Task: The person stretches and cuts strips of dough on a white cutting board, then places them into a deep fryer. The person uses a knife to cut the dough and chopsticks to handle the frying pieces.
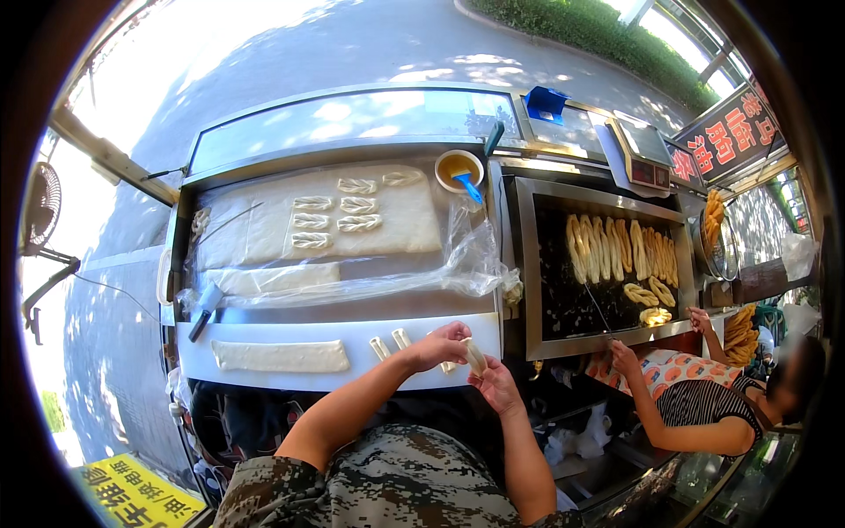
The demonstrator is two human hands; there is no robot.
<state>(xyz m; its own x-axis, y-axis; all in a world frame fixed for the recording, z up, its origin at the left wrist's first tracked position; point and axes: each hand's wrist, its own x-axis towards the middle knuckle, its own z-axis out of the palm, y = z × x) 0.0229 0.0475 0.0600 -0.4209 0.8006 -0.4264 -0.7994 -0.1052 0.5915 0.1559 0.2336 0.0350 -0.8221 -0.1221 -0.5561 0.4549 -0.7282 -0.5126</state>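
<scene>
Between my left hand (443, 347) and my right hand (496, 387) is a short strip of raw dough (474, 358), gripped at both ends above the front edge of a white cutting board (198, 330). Two loose dough strips (401, 338) lie left of my hands; another piece is partly hidden behind my left fingers. Farther left on the board rests a long flat dough piece (280, 356). A broad-bladed cutter with a black handle (206, 310) lies across the board's back edge. Behind it, a large dough sheet (264, 231), partly under plastic film (422, 285), carries several twisted dough pieces (312, 221).
A bowl of yellow liquid (455, 162) holds a blue brush (467, 186). To the right, fried dough sticks (594, 247) float in a fryer (528, 264), where a co-worker (700, 409) holds a thin metal stick (599, 309). A scale (640, 152) stands behind the fryer.
</scene>
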